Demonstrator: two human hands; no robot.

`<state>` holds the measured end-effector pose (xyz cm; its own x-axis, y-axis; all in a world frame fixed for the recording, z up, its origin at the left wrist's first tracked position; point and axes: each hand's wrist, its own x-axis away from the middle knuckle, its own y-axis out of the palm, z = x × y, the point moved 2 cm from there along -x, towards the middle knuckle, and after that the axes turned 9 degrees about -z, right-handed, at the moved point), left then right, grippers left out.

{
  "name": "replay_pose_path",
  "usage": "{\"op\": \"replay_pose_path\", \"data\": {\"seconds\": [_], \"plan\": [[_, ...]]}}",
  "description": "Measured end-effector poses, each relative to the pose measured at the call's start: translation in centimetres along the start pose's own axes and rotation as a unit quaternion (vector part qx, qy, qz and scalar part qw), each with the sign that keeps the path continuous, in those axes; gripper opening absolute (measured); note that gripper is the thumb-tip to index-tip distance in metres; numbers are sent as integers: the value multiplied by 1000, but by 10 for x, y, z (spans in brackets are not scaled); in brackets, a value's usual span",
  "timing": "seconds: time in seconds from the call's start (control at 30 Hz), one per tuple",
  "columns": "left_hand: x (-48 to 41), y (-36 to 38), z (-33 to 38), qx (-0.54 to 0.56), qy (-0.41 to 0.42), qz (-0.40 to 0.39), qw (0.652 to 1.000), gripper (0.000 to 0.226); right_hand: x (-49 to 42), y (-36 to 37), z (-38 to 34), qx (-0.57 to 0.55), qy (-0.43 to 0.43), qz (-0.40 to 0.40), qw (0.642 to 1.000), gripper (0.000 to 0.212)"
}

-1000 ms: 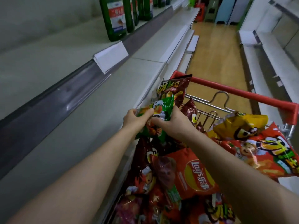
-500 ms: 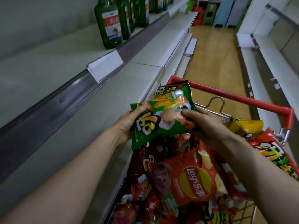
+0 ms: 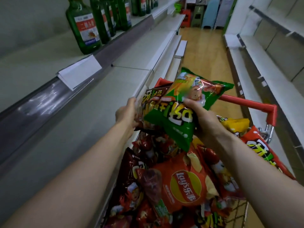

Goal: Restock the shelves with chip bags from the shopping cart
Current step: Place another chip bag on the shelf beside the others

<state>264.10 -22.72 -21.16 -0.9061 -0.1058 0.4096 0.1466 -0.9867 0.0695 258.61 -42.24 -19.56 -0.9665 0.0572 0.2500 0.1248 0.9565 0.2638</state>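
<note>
My right hand [image 3: 203, 120] grips a green chip bag [image 3: 176, 119] held above the shopping cart [image 3: 246, 102], its far end pointing toward the aisle. My left hand [image 3: 127, 114] holds the edge of a dark brown chip bag [image 3: 152, 99] that lies partly under the green one. Below them the cart is piled with several bags, among them an orange Lay's bag [image 3: 182, 181], a yellow bag [image 3: 235, 124] and a red bag [image 3: 261, 150]. The grey shelf [image 3: 82, 116] runs along the left of the cart.
An upper shelf on the left carries several green bottles [image 3: 85, 28] and a white price tag holder [image 3: 80, 73]. White shelves [image 3: 263, 51] line the right side of the wooden-floored aisle [image 3: 205, 51]. Stools and bins stand at the far end.
The green bag has risen out of the cart and turned, and my right hand now grips its middle. My left hand has shifted from the green bag to the brown bag beneath.
</note>
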Motion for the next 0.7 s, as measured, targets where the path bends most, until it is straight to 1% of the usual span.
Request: {"op": "replay_pose_path", "data": {"seconds": [0.03, 0.07, 0.1, 0.17, 0.27, 0.33, 0.37, 0.43, 0.47, 0.57, 0.6, 0.7], "plan": [[-9, -4, 1, -38, 9, 26, 999, 27, -2, -6, 4, 7, 32, -11, 999, 41], [-17, -5, 1, -78, 8, 32, 996, 26, -4, -10, 8, 18, 62, -20, 998, 44], [-23, -4, 1, -109, 0, 20, 994, 29, -5, -11, 11, 30, 84, -28, 996, 44], [-30, 3, -2, -126, -25, -31, 991, 43, -9, -9, 19, 41, 102, -35, 993, 44], [-36, 11, -5, -133, -61, -116, 982, 42, -18, -5, 24, 40, 92, -32, 994, 44], [-43, 16, -9, -143, -70, -157, 975, 46, -24, -4, 27, 43, 91, -34, 994, 52], [-46, 18, -10, -156, -74, -168, 970, 48, -25, -4, 28, 44, 95, -38, 994, 52], [-53, 18, -11, -202, -73, -188, 958, 50, -27, -6, 29, 41, 102, -39, 993, 44], [-56, 16, -10, -220, -69, -199, 953, 57, -27, -7, 30, 34, 103, -37, 993, 45], [-68, 2, -11, -248, -90, -204, 943, 86, -24, -12, 29, 28, 108, -39, 993, 67], [-71, -2, -12, -256, -96, -207, 939, 90, -22, -13, 27, 29, 108, -43, 993, 67], [-73, -9, -12, -247, -118, -251, 929, 102, -12, -10, 18, 23, 110, -73, 991, 58]]}}
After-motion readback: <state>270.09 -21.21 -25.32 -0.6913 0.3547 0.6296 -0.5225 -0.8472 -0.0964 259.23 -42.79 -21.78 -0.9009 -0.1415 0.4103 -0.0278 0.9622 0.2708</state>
